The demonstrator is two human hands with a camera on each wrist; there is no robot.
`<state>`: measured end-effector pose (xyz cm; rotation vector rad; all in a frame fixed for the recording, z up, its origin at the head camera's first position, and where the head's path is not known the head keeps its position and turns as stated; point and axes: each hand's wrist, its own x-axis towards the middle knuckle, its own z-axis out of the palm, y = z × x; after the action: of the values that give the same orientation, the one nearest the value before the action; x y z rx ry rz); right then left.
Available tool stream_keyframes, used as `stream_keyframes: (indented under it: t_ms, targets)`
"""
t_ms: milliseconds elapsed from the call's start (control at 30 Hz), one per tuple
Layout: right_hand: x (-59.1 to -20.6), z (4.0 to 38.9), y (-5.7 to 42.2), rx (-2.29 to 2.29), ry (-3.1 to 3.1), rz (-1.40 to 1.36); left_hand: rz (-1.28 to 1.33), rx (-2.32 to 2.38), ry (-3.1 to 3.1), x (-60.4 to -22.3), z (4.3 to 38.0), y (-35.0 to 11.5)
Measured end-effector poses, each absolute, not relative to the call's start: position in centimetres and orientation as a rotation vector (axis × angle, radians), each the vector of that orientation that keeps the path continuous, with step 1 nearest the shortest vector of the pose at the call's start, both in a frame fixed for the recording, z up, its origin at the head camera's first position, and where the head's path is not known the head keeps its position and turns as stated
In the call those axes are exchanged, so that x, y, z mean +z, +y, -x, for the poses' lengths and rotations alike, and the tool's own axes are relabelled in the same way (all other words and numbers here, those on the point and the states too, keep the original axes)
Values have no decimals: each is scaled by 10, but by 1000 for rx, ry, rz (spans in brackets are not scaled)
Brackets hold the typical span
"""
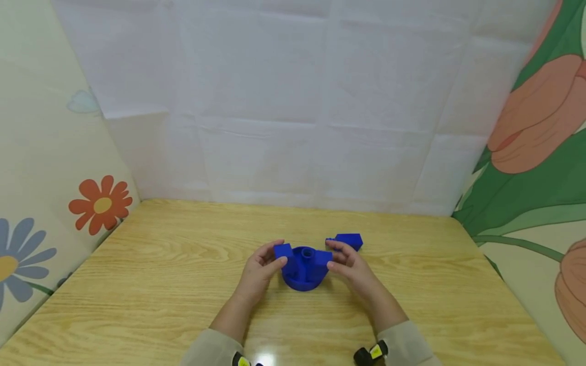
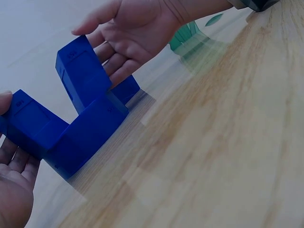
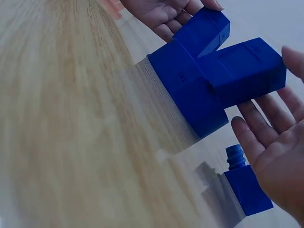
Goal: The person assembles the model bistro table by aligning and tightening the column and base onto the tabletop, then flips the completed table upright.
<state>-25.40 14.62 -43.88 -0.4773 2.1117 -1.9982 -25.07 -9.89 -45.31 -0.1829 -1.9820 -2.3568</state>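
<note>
A round blue plastic base [image 1: 302, 286] sits on the table with two blocky pieces standing up from it. Between them a round socket [image 1: 308, 252] shows in the head view. My left hand [image 1: 257, 273] holds the left block [image 1: 284, 250], thumb on the near side and fingers behind. On the other side, my right hand [image 1: 356, 271] holds the right block [image 1: 323, 258] between thumb and fingers. The right wrist view shows small raised numbers on the base [image 3: 183, 90] and that block [image 3: 247, 66].
Behind my right hand lies a separate blue block [image 1: 352, 240] with a threaded screw end [image 3: 235, 157]. The wood-grain table [image 1: 160, 284] meets a white cloth [image 1: 274, 127] at the back. Flower-patterned walls [image 1: 100, 203] stand at both sides.
</note>
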Motion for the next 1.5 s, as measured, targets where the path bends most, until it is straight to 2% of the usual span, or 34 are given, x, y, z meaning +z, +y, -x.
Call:
stream_keyframes:
  t_ms: [533,1167,1500]
  targets:
    - [-441,254,139,-1844,2168,661,177,-2384,-1976,-456,252,-100]
    - [-450,251,133,-2047,2082,782,158,-2377,-1970,-453,250,-98]
    - [-452,250,130,-2022,2174,712,188,-2377,-1963,-457,253,-99]
